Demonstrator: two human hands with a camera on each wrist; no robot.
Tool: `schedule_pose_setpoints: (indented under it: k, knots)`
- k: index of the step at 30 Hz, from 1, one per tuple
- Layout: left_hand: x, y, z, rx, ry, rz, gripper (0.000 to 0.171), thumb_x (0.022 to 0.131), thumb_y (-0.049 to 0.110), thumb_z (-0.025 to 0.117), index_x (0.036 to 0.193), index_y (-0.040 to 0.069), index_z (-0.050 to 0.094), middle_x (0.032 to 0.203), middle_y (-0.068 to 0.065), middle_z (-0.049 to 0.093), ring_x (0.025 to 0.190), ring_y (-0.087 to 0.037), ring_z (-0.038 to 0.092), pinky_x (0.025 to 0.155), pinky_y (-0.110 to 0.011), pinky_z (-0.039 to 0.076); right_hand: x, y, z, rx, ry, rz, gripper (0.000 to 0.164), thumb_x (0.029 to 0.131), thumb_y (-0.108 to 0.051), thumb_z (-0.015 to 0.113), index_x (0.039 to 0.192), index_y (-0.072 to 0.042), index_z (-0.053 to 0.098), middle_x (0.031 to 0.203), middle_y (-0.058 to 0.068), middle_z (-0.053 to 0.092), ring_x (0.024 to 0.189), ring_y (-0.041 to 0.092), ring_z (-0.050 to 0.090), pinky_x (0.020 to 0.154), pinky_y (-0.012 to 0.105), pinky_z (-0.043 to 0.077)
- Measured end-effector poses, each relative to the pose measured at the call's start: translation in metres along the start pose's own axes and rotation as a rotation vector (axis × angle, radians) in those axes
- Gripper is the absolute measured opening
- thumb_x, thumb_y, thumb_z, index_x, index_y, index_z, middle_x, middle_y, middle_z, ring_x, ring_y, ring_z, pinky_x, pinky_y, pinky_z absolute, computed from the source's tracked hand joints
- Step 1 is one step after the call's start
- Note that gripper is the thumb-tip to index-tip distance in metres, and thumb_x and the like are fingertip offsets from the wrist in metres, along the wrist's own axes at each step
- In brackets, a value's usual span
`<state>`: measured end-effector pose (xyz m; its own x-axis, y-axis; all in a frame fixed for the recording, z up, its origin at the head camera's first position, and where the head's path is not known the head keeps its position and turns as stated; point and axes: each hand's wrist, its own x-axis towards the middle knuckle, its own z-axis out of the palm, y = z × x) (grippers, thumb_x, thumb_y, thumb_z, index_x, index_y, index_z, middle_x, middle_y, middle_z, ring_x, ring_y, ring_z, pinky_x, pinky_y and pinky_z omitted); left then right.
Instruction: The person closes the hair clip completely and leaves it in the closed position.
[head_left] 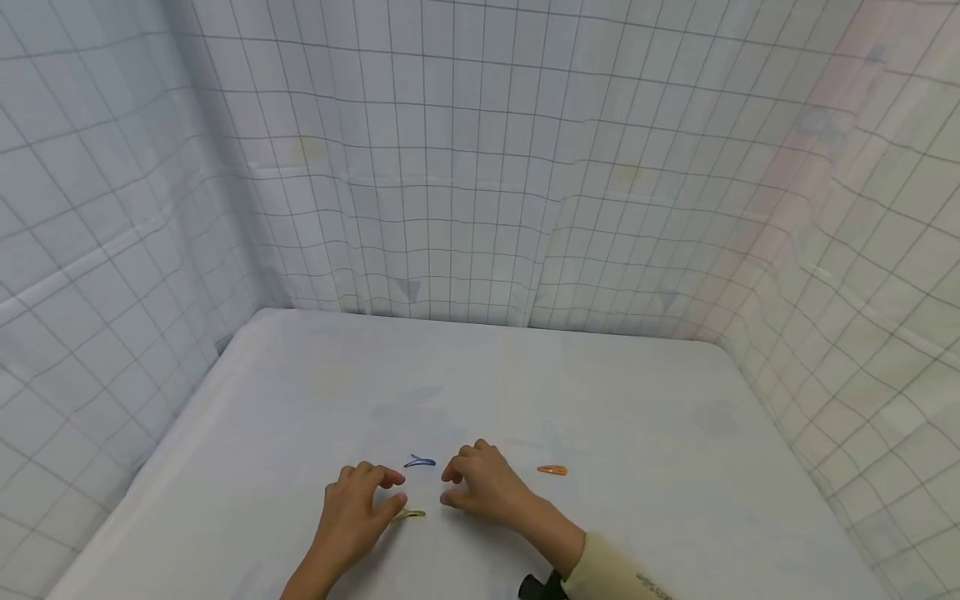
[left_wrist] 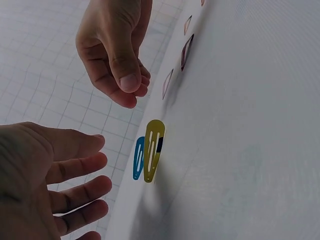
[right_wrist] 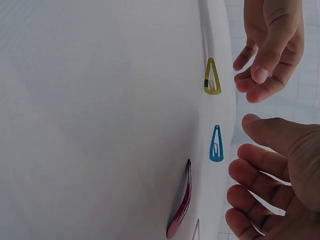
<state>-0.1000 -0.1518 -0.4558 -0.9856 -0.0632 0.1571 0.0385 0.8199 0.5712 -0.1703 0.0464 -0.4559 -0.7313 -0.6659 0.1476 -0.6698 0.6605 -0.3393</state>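
Observation:
My left hand (head_left: 354, 510) is held over the white table with loosely bent fingers and nothing in them. By its thumb lies a yellow-green snap hair clip (head_left: 414, 514), with a dark mark on one side in the left wrist view. A blue snap hair clip (right_wrist: 216, 145) rests between the two hands, a little farther back. To the right my right hand (head_left: 486, 486) hovers with its thumb and fingers apart, holding nothing. A dark red hair clip (right_wrist: 182, 202) lies near it in the right wrist view; the head view does not show this one.
An orange hair clip (head_left: 552, 470) lies right of my right hand. Part of another thin clip (right_wrist: 196, 231) shows at the bottom of the right wrist view. A black object (head_left: 542, 587) is by the right sleeve. Grid-patterned cloth (head_left: 480, 208) walls in the white table (head_left: 645, 400).

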Motion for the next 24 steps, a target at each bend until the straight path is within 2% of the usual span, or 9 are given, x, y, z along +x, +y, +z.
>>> schedule_pose_setpoints:
  k: [4, 12, 20, 24]
  knots:
    - [-0.004, -0.005, -0.001, 0.048, -0.009, 0.007, 0.015, 0.077, 0.022, 0.075, 0.09, 0.02, 0.068, 0.087, 0.004, 0.059, 0.091, -0.017, 0.051, 0.081, -0.045, 0.037, 0.003, -0.008, 0.004, 0.004, -0.022, -0.014, 0.018, 0.077, -0.031, 0.076, 0.091, -0.02, 0.071, 0.083, -0.011, 0.062, 0.077, 0.002, 0.043, 0.074, 0.018, 0.038]
    - [-0.005, -0.011, -0.001, 0.098, -0.08, -0.018, 0.019, 0.075, 0.025, 0.077, 0.091, 0.023, 0.067, 0.087, 0.006, 0.058, 0.087, -0.014, 0.047, 0.08, -0.046, 0.036, 0.005, -0.014, 0.012, -0.003, -0.036, -0.064, 0.019, 0.077, -0.032, 0.076, 0.091, -0.021, 0.072, 0.082, -0.012, 0.062, 0.075, 0.001, 0.043, 0.07, 0.014, 0.036]
    - [-0.007, -0.012, 0.001, 0.162, -0.121, -0.013, 0.02, 0.072, 0.025, 0.079, 0.088, 0.023, 0.066, 0.085, 0.007, 0.055, 0.085, -0.014, 0.045, 0.077, -0.043, 0.035, 0.007, -0.017, 0.021, -0.1, 0.014, -0.188, 0.009, 0.076, -0.028, 0.076, 0.083, -0.023, 0.073, 0.076, -0.012, 0.064, 0.068, 0.002, 0.043, 0.062, 0.012, 0.029]
    - [-0.008, -0.011, 0.002, 0.171, -0.123, -0.012, 0.02, 0.072, 0.025, 0.078, 0.088, 0.023, 0.066, 0.086, 0.007, 0.055, 0.084, -0.013, 0.044, 0.076, -0.041, 0.033, 0.007, -0.017, 0.026, -0.121, 0.031, -0.211, 0.005, 0.076, -0.029, 0.075, 0.078, -0.025, 0.072, 0.071, -0.014, 0.061, 0.066, 0.0, 0.039, 0.059, 0.013, 0.024]
